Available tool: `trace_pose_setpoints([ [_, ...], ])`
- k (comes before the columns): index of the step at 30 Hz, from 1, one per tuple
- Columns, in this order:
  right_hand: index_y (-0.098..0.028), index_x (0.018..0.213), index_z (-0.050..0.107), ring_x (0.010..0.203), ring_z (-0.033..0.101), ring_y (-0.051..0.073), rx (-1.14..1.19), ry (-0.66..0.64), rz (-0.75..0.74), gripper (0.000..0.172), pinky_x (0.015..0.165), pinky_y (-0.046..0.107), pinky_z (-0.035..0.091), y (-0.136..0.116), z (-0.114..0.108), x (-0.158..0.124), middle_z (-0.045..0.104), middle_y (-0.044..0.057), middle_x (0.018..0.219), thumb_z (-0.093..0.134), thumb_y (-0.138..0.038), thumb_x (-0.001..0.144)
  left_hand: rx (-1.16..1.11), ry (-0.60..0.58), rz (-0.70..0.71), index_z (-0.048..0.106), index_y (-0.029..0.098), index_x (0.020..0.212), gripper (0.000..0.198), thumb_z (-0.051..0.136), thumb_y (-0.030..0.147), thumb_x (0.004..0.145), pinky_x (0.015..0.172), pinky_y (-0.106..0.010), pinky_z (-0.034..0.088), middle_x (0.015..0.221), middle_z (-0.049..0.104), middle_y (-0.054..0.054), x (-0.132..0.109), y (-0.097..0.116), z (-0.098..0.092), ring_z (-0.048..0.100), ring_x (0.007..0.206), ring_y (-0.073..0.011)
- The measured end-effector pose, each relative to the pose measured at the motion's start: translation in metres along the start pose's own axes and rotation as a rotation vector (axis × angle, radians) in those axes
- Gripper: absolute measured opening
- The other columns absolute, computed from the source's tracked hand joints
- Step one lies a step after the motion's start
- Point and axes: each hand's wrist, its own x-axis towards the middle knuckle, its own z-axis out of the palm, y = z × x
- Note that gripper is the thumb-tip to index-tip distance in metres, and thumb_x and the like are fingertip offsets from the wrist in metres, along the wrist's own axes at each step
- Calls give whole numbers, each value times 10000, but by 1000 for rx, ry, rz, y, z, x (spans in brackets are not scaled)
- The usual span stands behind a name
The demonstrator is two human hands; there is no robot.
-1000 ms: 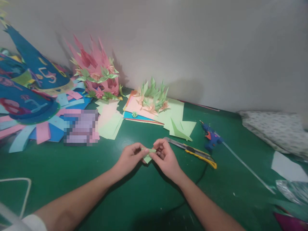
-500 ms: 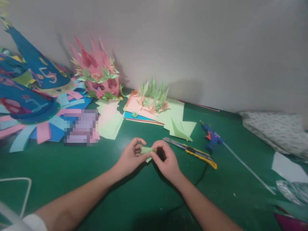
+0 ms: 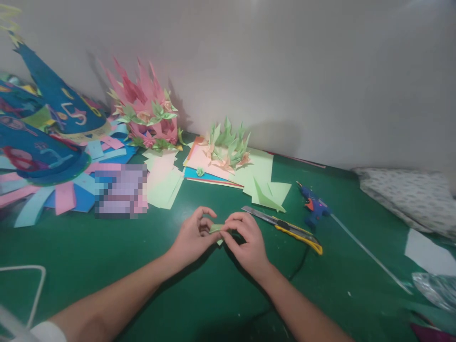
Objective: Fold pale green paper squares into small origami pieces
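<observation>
Over the green table (image 3: 199, 294), my left hand (image 3: 192, 237) and my right hand (image 3: 247, 242) meet at the middle. Both pinch a small folded piece of light green paper (image 3: 215, 229) between thumb and fingers. My right fingers curl over its right end, and most of the piece is hidden by them. A yellow utility knife (image 3: 288, 229) with its blade out lies just right of my right hand. Beyond it sits a blue glue gun (image 3: 313, 205).
Sheets of green and pink paper (image 3: 263, 183) with small folded green and pink flowers (image 3: 228, 145) lie behind my hands. A pink paper crown (image 3: 146, 111) and blue cone hats (image 3: 53, 102) stand at the left by the wall. A patterned cloth (image 3: 409, 194) lies at the right.
My hands have pressed the green paper into a narrower fold, and my right fingers have closed over its right end. Both hands sit slightly lower in the picture.
</observation>
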Motion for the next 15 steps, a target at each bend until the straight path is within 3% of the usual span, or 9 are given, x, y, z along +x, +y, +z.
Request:
trace_pose_setpoints([
  [7,-251,732,627,758,517,193,-62,23,-42,121,705,365,385,-1,0,-2,583,25,766,550,-174,784,-46,-14,-62,435,189,854,361,685,263,604,482,-199,404,540,425,102,-1,3,1,485,442,-67],
  [12,-252,773,629,780,524,196,-54,37,-41,88,705,361,396,2,0,-2,585,29,796,576,-181,768,57,4,24,467,178,873,314,656,293,651,449,-168,329,541,424,93,-1,2,-1,417,445,-51],
  [15,-245,788,616,792,524,194,-80,15,-66,98,712,355,399,3,0,-2,584,32,816,566,-164,766,94,4,56,478,176,885,286,639,270,668,474,-173,343,550,455,81,-1,1,-2,434,483,-63],
])
